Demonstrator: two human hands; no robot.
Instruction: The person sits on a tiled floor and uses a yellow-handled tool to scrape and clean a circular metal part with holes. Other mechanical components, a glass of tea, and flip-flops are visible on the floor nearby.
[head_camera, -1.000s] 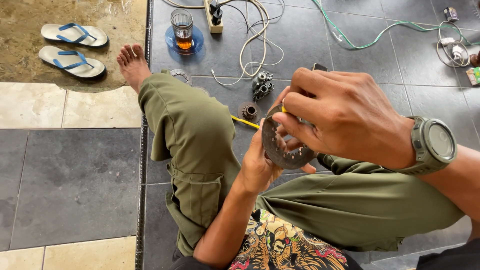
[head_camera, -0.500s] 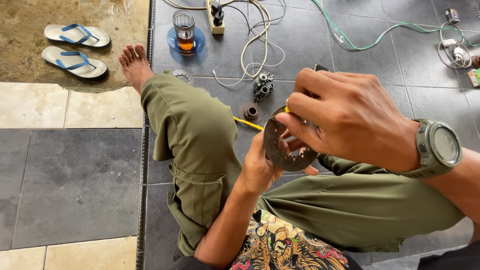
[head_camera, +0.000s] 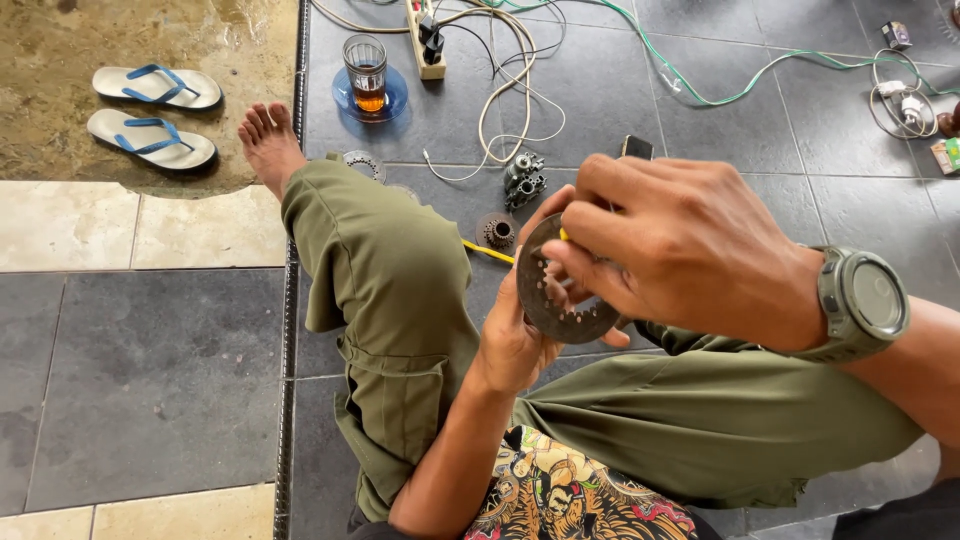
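My left hand (head_camera: 515, 340) holds a dark round metal disc (head_camera: 555, 300) with small holes, gripping it from below in front of my bent knee. My right hand (head_camera: 690, 255), with a green watch (head_camera: 865, 300) on its wrist, comes over the disc from the right, fingers pinched together against the disc's face around something small with a yellow tip. What it pinches is mostly hidden. A yellow-handled tool (head_camera: 488, 250) lies on the floor just behind the disc.
On the dark tiles lie a small gear (head_camera: 497, 231), a metal part (head_camera: 523, 180), another perforated disc (head_camera: 362, 164), a glass of tea on a blue saucer (head_camera: 367, 78), a power strip (head_camera: 427, 35) with cables, a green cable (head_camera: 720, 90) and two sandals (head_camera: 150, 110).
My hands and the disc stay nearly still. The fingers of my right hand shift slightly on the disc's face.
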